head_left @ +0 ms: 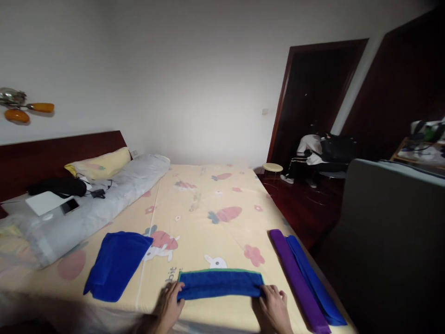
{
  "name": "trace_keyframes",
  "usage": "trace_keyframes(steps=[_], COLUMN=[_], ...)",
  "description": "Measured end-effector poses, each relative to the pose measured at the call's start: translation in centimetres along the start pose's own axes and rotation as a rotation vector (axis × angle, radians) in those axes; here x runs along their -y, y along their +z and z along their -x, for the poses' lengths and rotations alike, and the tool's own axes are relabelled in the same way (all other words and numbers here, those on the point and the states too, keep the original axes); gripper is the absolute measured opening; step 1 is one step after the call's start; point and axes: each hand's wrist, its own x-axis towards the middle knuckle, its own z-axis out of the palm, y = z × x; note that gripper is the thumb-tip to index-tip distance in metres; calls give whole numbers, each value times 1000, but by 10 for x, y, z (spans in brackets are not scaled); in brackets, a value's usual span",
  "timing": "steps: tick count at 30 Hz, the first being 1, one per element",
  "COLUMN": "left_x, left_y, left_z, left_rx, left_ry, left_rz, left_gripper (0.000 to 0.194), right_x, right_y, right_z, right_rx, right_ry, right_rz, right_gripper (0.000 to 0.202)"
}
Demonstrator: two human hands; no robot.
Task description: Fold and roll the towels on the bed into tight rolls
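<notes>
The largest thing is the bed (194, 218), covered by a cream sheet printed with carrots, rabbits and flowers. On it, between eight and nine o'clock of the view, lies a long grey bedding roll (104, 211). Between seven and eight o'clock, a loose deep-blue cloth (116, 264) is spread with uneven edges. At about five o'clock there is a long folded purple cloth (296, 278), and along its right side lies a narrow folded blue cloth (314, 278). At six o'clock, flat on the sheet, is a blue folded strip of fabric with green edging (220, 284). The two hands hold its ends with bent fingers: the left hand (170, 304) its left end, the right hand (275, 305) its right end.
</notes>
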Motion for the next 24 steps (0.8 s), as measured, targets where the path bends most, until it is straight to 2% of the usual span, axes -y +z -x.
trace_keyframes(steps=[4, 7, 10, 13, 16, 18, 20, 22, 24], left_x=[24, 29, 17, -13, -52, -77, -95, -104, -100], left_y=[13, 17, 11, 9, 26, 45, 64, 78, 82], left_z=[-9, -20, -29, -28, -18, -10, -3, 0, 1], left_rx=[-128, -218, -323, -387, -230, -73, 68, 177, 237], left_ry=[-108, -156, -177, -138, 48, 172, 225, 222, 197], left_rz=[261, 296, 134, -73, -151, -151, -147, -150, -169], left_gripper=[44, 35, 34, 37, 44, 56, 71, 77, 79], right_x=[-3, -2, 6, 26, 60, 88, 113, 129, 131], right_y=[0, 3, 9, 15, 22, 27, 32, 37, 43], right_z=[-5, -15, -25, -25, -15, -8, -4, -2, -2], right_rx=[-3, -78, -214, -263, -191, -106, 0, 93, 121], right_ry=[74, 139, 214, 111, -94, -177, -231, -275, -291], right_rz=[12, 45, 71, -7, -129, -179, -210, -222, -212], right_gripper=[27, 34, 39, 38, 38, 42, 46, 51, 55])
